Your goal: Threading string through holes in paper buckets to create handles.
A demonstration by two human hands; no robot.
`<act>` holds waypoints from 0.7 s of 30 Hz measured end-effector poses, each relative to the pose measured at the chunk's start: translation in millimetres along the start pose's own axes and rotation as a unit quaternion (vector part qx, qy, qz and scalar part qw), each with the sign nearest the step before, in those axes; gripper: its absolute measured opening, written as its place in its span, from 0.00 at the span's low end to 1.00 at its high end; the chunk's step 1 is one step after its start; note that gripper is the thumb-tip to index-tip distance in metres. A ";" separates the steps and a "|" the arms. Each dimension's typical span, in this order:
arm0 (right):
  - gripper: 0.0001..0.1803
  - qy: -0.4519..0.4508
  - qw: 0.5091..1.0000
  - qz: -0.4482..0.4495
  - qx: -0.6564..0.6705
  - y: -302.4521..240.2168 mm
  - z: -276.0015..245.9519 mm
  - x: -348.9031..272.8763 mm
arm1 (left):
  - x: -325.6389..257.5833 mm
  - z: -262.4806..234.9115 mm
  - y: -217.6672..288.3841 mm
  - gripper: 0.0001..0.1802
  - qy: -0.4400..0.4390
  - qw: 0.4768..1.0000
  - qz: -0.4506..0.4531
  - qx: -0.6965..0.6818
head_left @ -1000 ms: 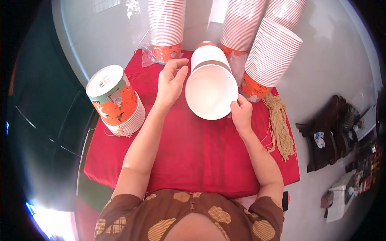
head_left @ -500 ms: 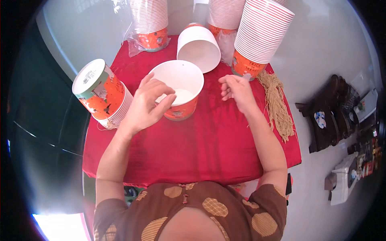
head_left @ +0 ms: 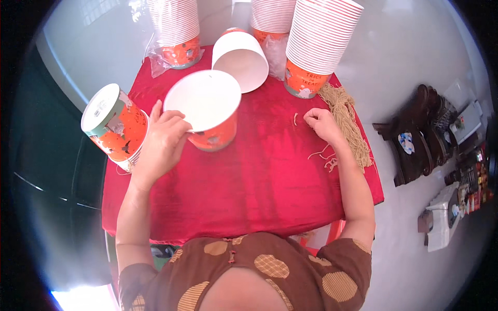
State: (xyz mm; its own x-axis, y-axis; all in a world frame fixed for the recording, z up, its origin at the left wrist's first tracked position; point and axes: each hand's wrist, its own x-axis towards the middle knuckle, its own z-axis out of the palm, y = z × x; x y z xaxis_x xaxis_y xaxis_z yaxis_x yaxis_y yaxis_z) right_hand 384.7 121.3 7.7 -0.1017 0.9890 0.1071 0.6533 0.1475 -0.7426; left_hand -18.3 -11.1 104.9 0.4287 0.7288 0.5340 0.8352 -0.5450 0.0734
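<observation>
My left hand [head_left: 162, 139] grips the near left rim of a white-lined paper bucket [head_left: 215, 129] with an orange printed outside, thumb and fingers pinching the edge. The bucket stands tilted a little, its open mouth facing up. To its right my right hand [head_left: 322, 124] hovers low over the red cloth with fingertips pinched together. Whatever may be between those fingertips is too small to make out. A short bit of string [head_left: 295, 119] lies just left of them, and more loose string [head_left: 330, 159] shows beside the forearm. A beige bundle of string [head_left: 346, 122] lies right of this hand.
A red cloth [head_left: 249, 192] covers the table. Upside-down nested buckets [head_left: 118, 124] lean at the left. Another bucket [head_left: 241, 65] lies on its side behind. Tall bucket stacks stand at the back left [head_left: 176, 26], back middle [head_left: 272, 15] and back right [head_left: 321, 41].
My left hand has come down onto the bucket's rim, and the bucket has shifted left and tipped slightly. My right hand has lowered toward the cloth. Loose string now shows near it.
</observation>
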 end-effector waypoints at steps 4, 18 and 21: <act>0.07 -0.112 0.982 -0.135 -0.073 3.4 -24.6 -24.1 | 5.7 6.4 -5.0 0.09 0.049 0.997 0.008 0.065; 0.09 -0.131 0.940 -0.267 -0.165 8.6 -19.2 -65.4 | -27.8 82.0 10.0 0.13 -0.052 0.987 0.014 0.150; 0.07 -0.101 0.938 -0.247 -0.223 -5.0 -15.8 -68.3 | -32.6 86.7 12.1 0.09 -0.040 0.989 -0.007 0.139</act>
State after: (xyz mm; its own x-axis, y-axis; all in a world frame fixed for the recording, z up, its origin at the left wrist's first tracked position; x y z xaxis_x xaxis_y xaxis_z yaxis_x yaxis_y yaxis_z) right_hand 400.2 53.1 14.6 -0.5850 0.7849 0.2041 0.7330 0.6194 -0.2811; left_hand 7.7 -5.5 15.4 0.4324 0.7726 0.4648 0.8992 -0.4075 -0.1592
